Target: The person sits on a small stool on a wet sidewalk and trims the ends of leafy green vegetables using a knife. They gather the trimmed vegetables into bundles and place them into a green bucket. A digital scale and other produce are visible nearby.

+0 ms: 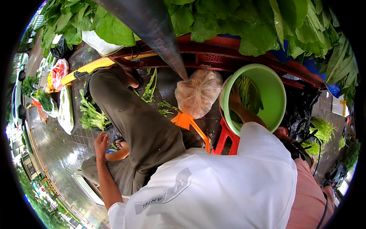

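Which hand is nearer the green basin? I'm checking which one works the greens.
Right. The right hand reaches inside the green basin, on the green stalks. The left hand hangs far off to the left, over the wet pavement.

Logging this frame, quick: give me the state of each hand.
Left hand: open, empty, resting by the knee.
Right hand: inside the green basin among the greens; grip cannot be told.

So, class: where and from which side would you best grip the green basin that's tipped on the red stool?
Probably the near, lower rim of the green basin, approached from the person's side. It is tilted with its opening facing this way, so that edge is thin and exposed. The right hand already reaches inside over the greens; the far rim sits close under the red rack.
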The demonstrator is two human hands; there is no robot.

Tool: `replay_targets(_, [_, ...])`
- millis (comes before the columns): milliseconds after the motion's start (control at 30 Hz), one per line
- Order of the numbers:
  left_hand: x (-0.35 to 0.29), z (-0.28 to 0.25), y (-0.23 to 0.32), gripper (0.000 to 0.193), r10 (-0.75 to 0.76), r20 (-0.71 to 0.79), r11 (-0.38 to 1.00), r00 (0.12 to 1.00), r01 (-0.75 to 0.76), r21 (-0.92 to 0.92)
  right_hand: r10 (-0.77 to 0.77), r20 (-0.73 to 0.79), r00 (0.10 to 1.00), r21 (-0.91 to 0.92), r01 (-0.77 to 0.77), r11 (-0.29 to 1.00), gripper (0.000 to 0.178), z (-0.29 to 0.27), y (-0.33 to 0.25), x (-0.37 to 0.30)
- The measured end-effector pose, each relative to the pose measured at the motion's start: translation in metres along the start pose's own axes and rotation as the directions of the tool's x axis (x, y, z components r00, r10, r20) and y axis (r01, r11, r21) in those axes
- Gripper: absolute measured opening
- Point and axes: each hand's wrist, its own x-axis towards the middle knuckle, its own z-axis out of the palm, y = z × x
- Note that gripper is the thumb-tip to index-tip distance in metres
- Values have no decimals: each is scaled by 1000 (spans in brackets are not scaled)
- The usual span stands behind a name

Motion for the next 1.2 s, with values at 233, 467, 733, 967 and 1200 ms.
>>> replay_targets(233, [8,9,5,37,9,10,1000,1000,-9,-28,-7,-6,1000,-12,7,1000,53,19,18,-9])
replay_targets(467, [6,11,11,34,10,13,999,1000,-9,-42,285,-552,783,395,-56,917,44,19,69,-9])
replay_targets(733, [13,-3,-27,33,-33,-46,990,998,26,-139,660,-127,741,538,-507,673,38,26,147,4])
replay_targets(967, [-18,-26,23,33,177,-181,928,967,-103,358,285,-341,896,726,58,685,37,-53,19,34])
replay_targets(1200, [-24,9,10,36,220,-272,970,937,-181,161,-187,-427,885,687,452,569,37,-175,-104,8])
